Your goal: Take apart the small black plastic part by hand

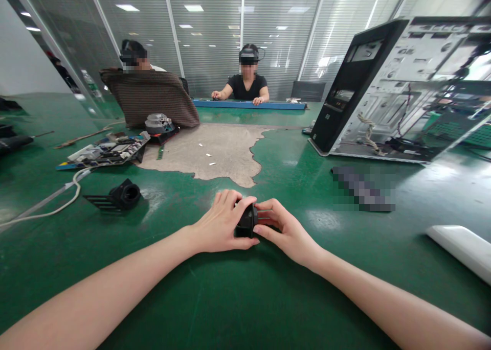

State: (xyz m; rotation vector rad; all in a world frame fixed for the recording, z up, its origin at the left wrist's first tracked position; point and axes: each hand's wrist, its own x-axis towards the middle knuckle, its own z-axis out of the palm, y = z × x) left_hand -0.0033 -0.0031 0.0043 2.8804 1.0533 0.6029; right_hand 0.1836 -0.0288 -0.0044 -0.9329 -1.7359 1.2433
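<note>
A small black part (245, 223) is between my two hands, low over the green table (230, 299). My left hand (220, 222) wraps round its left side, with the thumb along the lower edge and fingers over the top. From the right, my right hand (282, 230) pinches the part's right side between thumb and fingertips. The palm side of my left hand and part of the black piece are hidden. Left of my hands lies a black plastic part with a round opening (128, 194) and slatted fins.
An open computer case (356, 89) stands at the right, near a blurred dark object (362, 189) and a white object (462, 248). A circuit board (109, 150), a fan-like unit (159, 123) and cables lie left. Two people sit across the table.
</note>
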